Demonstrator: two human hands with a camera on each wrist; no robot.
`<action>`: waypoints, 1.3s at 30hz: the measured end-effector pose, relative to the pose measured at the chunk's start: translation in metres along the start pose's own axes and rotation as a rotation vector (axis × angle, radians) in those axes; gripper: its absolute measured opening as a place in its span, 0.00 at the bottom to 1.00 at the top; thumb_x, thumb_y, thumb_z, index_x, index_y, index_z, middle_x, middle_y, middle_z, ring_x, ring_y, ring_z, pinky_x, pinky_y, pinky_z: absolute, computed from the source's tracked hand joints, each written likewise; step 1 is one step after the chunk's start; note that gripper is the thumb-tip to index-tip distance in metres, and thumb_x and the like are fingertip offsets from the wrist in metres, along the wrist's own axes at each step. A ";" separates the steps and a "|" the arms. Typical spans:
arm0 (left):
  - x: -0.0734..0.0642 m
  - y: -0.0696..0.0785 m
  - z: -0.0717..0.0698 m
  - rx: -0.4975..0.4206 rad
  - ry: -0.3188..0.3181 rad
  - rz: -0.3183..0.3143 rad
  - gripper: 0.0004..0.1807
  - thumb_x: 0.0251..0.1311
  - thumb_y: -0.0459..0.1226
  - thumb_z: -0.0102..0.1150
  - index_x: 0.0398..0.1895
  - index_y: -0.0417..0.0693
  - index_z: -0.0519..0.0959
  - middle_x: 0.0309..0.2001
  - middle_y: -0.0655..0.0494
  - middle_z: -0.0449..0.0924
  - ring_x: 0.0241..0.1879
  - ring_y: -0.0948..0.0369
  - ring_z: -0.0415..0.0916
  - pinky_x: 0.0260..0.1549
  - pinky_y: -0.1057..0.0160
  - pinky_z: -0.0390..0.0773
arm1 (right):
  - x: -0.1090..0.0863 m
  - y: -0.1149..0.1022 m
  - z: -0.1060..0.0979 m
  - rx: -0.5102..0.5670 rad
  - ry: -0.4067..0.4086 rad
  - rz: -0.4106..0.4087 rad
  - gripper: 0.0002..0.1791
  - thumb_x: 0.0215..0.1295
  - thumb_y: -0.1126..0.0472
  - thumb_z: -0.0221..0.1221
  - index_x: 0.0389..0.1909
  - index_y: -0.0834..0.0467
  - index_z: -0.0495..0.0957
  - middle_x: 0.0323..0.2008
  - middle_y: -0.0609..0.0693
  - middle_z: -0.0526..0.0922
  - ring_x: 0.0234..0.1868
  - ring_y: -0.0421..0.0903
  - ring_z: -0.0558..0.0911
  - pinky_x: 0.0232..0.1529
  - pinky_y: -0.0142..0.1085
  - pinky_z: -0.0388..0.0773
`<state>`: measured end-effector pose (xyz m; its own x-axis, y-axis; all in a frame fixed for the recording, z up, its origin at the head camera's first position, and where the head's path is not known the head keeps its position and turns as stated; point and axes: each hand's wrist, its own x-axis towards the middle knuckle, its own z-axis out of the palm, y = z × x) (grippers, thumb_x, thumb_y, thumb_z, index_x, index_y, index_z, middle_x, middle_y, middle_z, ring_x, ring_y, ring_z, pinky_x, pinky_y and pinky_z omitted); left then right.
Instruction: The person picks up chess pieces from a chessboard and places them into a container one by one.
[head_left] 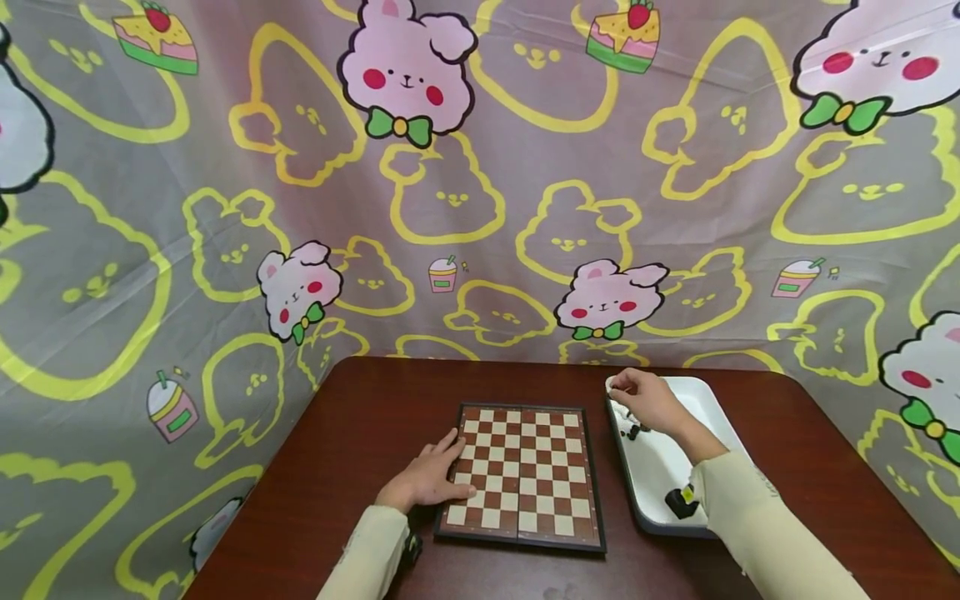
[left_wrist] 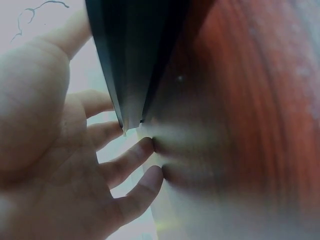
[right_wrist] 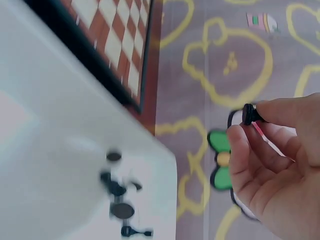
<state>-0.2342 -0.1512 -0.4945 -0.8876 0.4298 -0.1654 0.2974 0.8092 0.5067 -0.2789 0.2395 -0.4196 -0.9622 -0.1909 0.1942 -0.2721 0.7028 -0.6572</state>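
A brown-and-cream chessboard (head_left: pixel 521 475) with a dark frame lies unfolded on the table, no pieces standing on it. My left hand (head_left: pixel 427 477) rests at its left edge, thumb over the squares and fingers extended; the left wrist view shows the fingers along the dark board edge (left_wrist: pixel 135 55). Above the far left corner of a white tray (head_left: pixel 660 467), my right hand (head_left: pixel 652 402) is raised. Between thumb and fingertip it pinches a small black chess piece (right_wrist: pixel 248 114), whose exact kind I cannot tell. Several black pieces (right_wrist: pixel 122 210) lie loose in the tray.
The tray stands right of the board, with a narrow strip of table between them. Dark reddish-brown tabletop (head_left: pixel 337 450) surrounds both. A patterned cloth (head_left: pixel 480 208) hangs behind the table and at its sides.
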 end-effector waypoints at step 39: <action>0.001 -0.001 0.003 -0.007 0.000 -0.010 0.49 0.54 0.61 0.60 0.74 0.49 0.53 0.75 0.50 0.41 0.68 0.38 0.46 0.55 0.35 0.59 | -0.026 0.095 -0.035 0.043 -0.007 0.331 0.17 0.65 0.61 0.54 0.43 0.73 0.75 0.31 0.57 0.82 0.35 0.53 0.81 0.34 0.43 0.76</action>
<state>-0.2345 -0.1504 -0.4978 -0.8906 0.4218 -0.1702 0.2861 0.8105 0.5111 -0.2794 0.3354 -0.4618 -0.9985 0.0379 -0.0394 0.0547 0.6976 -0.7143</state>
